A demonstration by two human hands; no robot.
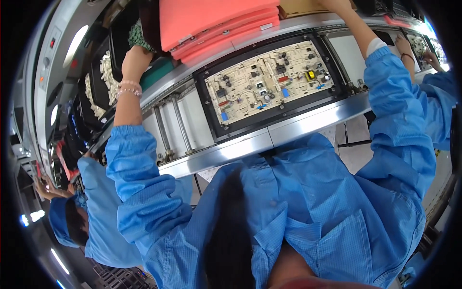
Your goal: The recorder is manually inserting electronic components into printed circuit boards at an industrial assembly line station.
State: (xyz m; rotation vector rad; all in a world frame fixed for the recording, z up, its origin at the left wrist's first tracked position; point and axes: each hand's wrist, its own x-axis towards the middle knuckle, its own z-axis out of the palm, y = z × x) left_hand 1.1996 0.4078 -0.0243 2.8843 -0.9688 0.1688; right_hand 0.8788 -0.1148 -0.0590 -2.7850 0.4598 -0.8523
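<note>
My left hand [136, 61] reaches into a black bin [126, 33] at the far left and touches a heap of small green components [139, 36]. Its fingers are curled in, and what lies between them is hidden. My right hand [338, 6] is stretched to the far edge, over a tan cardboard box [301, 6]; its fingers are cut off by the top of the picture. Between my arms lies a cream circuit board panel [250, 96] with blue, red, black and yellow parts, set in a black frame [210, 126] on the conveyor.
Pink foam sheets [216, 24] are stacked behind the board. A metal rail [298, 126] runs along the near side. Black trays with white parts [107, 72] stand at left. Co-workers in blue work at left [108, 207] and right [435, 106].
</note>
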